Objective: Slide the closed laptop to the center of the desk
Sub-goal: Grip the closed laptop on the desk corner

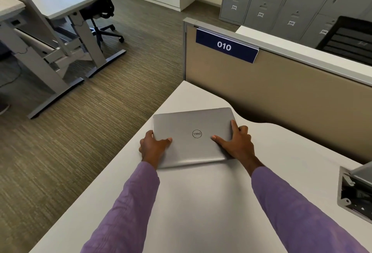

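Here, the closed silver Dell laptop (193, 136) lies flat near the desk's (201, 202) far left corner, close to the left edge. The left hand (154, 147) grips its left side, the right hand (236, 143) its right, thumbs resting on the lid.

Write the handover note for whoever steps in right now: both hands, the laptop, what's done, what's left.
Left hand: grips the left edge of the laptop, thumb on the lid.
Right hand: on the right edge, fingers spread over the lid.
Laptop: closed, flat on the desk, near its far left corner, close to the partition.
Done: both hands placed.
Left: slide it toward the desk's center, probably rightward and nearer, then let go.
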Available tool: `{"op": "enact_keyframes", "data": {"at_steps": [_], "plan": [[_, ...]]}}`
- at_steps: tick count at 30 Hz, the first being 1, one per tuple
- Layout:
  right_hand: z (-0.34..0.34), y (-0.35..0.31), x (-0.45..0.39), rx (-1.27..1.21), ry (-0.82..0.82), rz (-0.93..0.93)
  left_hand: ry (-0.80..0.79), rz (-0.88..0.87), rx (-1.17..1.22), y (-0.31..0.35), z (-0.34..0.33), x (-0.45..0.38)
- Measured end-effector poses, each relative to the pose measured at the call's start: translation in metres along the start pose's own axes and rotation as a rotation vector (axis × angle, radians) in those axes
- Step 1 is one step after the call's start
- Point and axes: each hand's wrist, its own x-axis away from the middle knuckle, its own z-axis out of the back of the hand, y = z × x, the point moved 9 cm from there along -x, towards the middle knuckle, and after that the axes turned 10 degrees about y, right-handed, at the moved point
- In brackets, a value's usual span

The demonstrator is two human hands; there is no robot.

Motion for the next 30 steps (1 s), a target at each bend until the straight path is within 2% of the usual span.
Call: {"op": "enact_keyframes", "data": {"at_steps": [3,6,11,21,30], "plan": [[0.000,0.000,-0.002,-0.049,-0.024,-0.003,-0.038,-0.066,0.019,0.006,0.000,-0.006],[0.001,0.000,-0.003,-0.118,-0.041,-0.023,-0.094,-0.142,-0.069,0.010,-0.004,-0.010],[0.003,0.006,0.005,-0.169,-0.002,-0.049,-0.164,-0.214,-0.131,0.008,-0.010,-0.013],[0.019,0.024,0.041,-0.190,0.043,-0.044,-0.154,-0.350,-0.195,-0.005,-0.003,0.025],[0.047,0.053,0.104,-0.197,0.073,-0.062,-0.159,-0.380,-0.179,-0.029,0.018,0.087]]}}
